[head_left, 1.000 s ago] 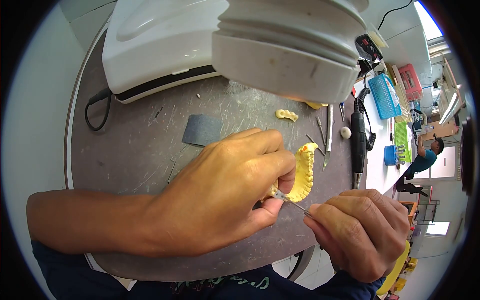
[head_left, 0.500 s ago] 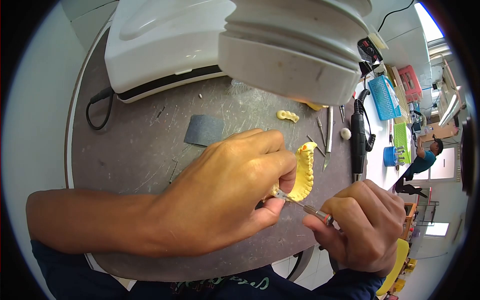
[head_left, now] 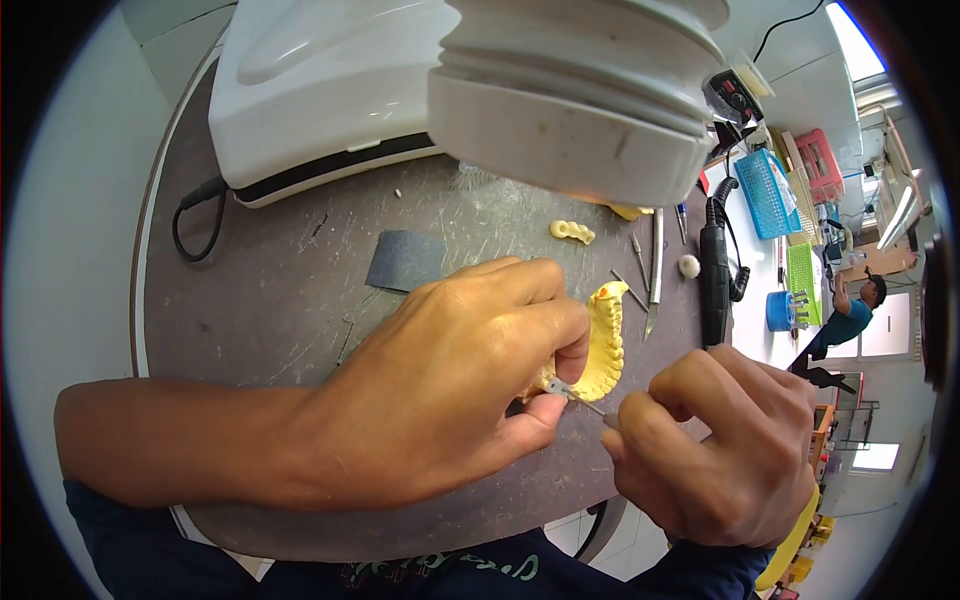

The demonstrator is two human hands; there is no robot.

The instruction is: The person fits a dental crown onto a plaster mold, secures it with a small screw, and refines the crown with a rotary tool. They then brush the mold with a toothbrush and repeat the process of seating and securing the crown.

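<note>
Pinching a small grey piece between thumb and fingertips, the left hand lies palm down beside a yellow dental arch model on the worktop. The right hand, fingers curled closed, grips a slim metal tool whose tip meets that piece. Contact is made, so the work looks underway; how much is done or left cannot be told. A tooth-coloured dental bridge lies apart. Green shirt lettering is too warped to read; no brand is legible.
</note>
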